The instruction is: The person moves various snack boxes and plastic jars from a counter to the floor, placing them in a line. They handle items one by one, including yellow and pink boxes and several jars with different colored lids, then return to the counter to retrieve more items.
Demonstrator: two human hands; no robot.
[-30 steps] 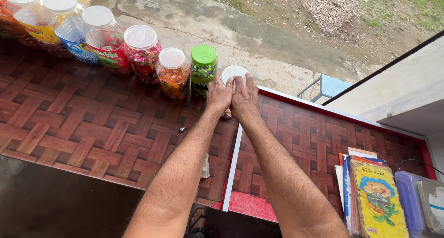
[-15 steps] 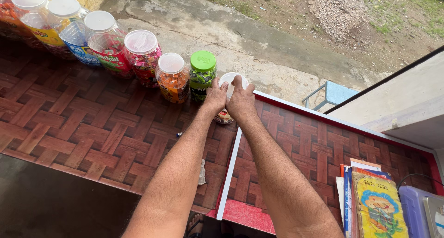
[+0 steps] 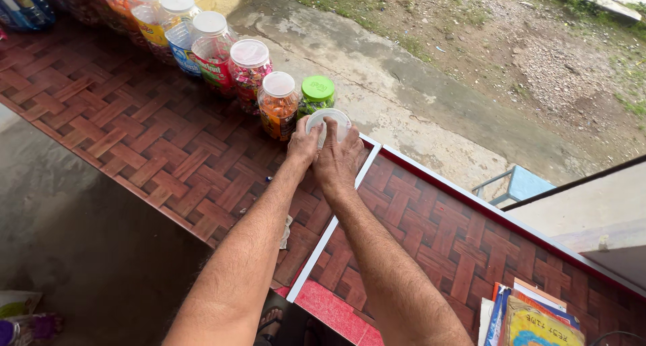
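Both my hands wrap a clear plastic jar with a white lid (image 3: 328,121) at the far edge of the brick-patterned counter (image 3: 155,151). My left hand (image 3: 304,144) grips its left side and my right hand (image 3: 338,159) grips its right side, fingers reaching over the lid. The jar's body is mostly hidden behind my hands. It stands at the right end of a row of sweet jars, beside a green-lidded jar (image 3: 316,94) and an orange-filled jar (image 3: 278,104).
More candy jars (image 3: 210,47) line the counter's far edge to the left. A white metal strip (image 3: 330,228) divides two counter sections. Books (image 3: 531,319) lie at bottom right. A small blue stool (image 3: 521,184) stands outside on the concrete. A crumpled wrapper (image 3: 285,233) lies under my left forearm.
The view has swung so the counter runs diagonally. My hands stay on the white-lidded jar, now set close against the green-lidded jar.
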